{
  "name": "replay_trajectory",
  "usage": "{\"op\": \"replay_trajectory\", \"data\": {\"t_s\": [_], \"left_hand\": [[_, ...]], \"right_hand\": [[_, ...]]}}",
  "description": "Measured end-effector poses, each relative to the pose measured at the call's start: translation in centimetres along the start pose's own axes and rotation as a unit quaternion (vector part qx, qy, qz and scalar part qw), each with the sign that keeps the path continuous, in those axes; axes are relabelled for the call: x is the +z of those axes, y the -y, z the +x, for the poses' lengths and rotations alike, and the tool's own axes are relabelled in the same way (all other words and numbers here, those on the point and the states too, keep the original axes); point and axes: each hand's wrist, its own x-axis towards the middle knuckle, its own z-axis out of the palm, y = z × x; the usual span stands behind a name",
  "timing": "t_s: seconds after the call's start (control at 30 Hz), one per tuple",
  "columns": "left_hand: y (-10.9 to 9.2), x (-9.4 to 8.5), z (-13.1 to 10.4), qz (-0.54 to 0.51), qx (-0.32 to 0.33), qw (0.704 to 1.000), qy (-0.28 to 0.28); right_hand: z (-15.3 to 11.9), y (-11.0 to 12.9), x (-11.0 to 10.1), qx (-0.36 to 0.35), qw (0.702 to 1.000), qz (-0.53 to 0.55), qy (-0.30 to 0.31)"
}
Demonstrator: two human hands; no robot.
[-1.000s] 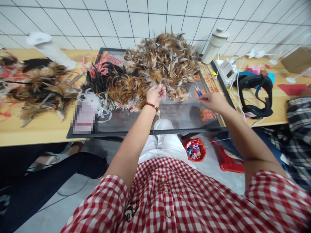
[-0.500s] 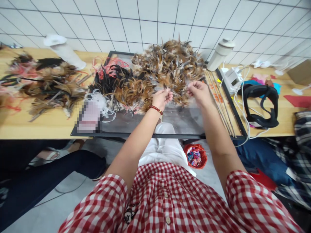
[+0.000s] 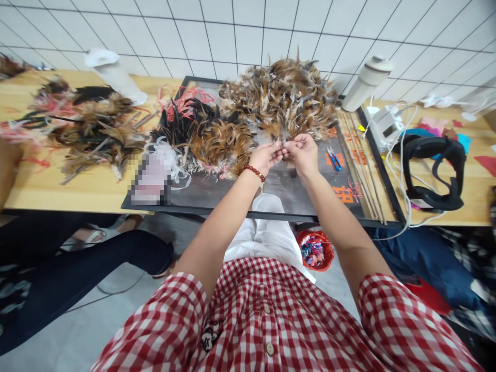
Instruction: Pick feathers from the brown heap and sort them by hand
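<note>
My left hand (image 3: pixel 266 157), with a beaded bracelet at its wrist, is closed in a pinch. Its fingertips meet those of my right hand (image 3: pixel 304 155), also pinched. Whatever lies between them is too small to make out; feather tips show just behind. Beyond both hands rises a large heap of brown feathers (image 3: pixel 284 93). Left of my left hand lies a bundle of golden-brown feathers (image 3: pixel 219 144), beside black feathers (image 3: pixel 184 121) with pink strings (image 3: pixel 189 98). Blue thread snips (image 3: pixel 334 159) rest on the dark board (image 3: pixel 294 194), to the right of my right hand.
Thin rods (image 3: pixel 364 170) lie along the right side. Further right are a white power adapter (image 3: pixel 387 124) with cables and a black headset (image 3: pixel 434 170). A white bottle (image 3: pixel 366 82) stands behind. White ribbon (image 3: pixel 166 160) and more feathers (image 3: pixel 96 132) lie left. Below is a red basket (image 3: pixel 329 253) of scraps.
My right hand has moved left, from apart to touching my left hand's fingertips. The blue snips and orange print are now uncovered. The view has shifted slightly.
</note>
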Motion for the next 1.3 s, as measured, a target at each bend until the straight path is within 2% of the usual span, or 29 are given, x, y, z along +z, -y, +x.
{"op": "replay_trajectory", "data": {"t_s": [0.2, 0.37, 0.43, 0.5, 0.63, 0.7, 0.77, 0.83, 0.9, 0.97, 1.0, 1.07, 1.13, 1.2, 1.3], "left_hand": [[0.1, -0.1, -0.2, 0.040, 0.002, 0.999, 0.013], [0.2, -0.4, 0.0, 0.058, -0.020, 0.997, 0.046], [0.1, -0.4, 0.1, 0.050, -0.010, 0.998, 0.033], [0.0, -0.4, 0.0, 0.019, -0.003, 1.000, 0.019], [0.0, -0.4, -0.1, -0.016, -0.014, 0.999, 0.028], [0.1, -0.4, -0.2, 0.003, -0.022, 0.999, 0.037], [0.2, -0.2, -0.4, 0.020, -0.026, 0.999, 0.043], [0.2, 0.0, -0.6, 0.025, -0.020, 0.999, 0.039], [0.1, 0.2, -0.7, 0.021, -0.004, 0.999, 0.023], [-0.1, 0.3, -0.8, 0.027, 0.002, 0.999, 0.018], [-0.2, 0.3, -0.8, 0.037, -0.009, 0.999, 0.029], [-0.4, 0.2, -0.9, 0.056, -0.055, 0.994, 0.070], [-0.5, 0.2, -1.1, 0.065, -0.107, 0.986, 0.110], [-0.6, 0.2, -1.1, 0.074, -0.135, 0.979, 0.132], [-0.4, -0.1, -1.1, 0.103, -0.129, 0.975, 0.152]], "right_hand": [[-0.3, 0.1, -0.1, -0.005, 0.999, -0.013, 0.034], [0.2, -0.2, -0.7, -0.007, 0.997, -0.072, 0.040], [0.7, -0.8, -1.1, -0.046, 0.994, -0.094, 0.038], [1.2, -1.4, -1.5, -0.118, 0.984, -0.128, 0.036], [1.4, -2.3, -2.3, -0.261, 0.931, -0.251, 0.038], [1.1, -2.4, -2.4, -0.284, 0.909, -0.302, 0.041], [0.9, -2.3, -2.4, -0.286, 0.902, -0.322, 0.042], [0.7, -2.0, -2.2, -0.272, 0.913, -0.303, 0.038], [0.5, -1.5, -1.9, -0.227, 0.943, -0.238, 0.049], [0.3, -0.7, -1.8, -0.132, 0.976, -0.134, 0.106], [0.2, -0.3, -1.8, -0.074, 0.984, -0.077, 0.145], [0.0, 0.5, -2.0, 0.031, 0.976, 0.018, 0.213], [-0.1, 1.0, -2.2, 0.087, 0.965, 0.068, 0.238], [-0.1, 1.2, -2.4, 0.104, 0.965, 0.084, 0.227], [0.1, 1.2, -2.6, 0.102, 0.974, 0.089, 0.182]]}}
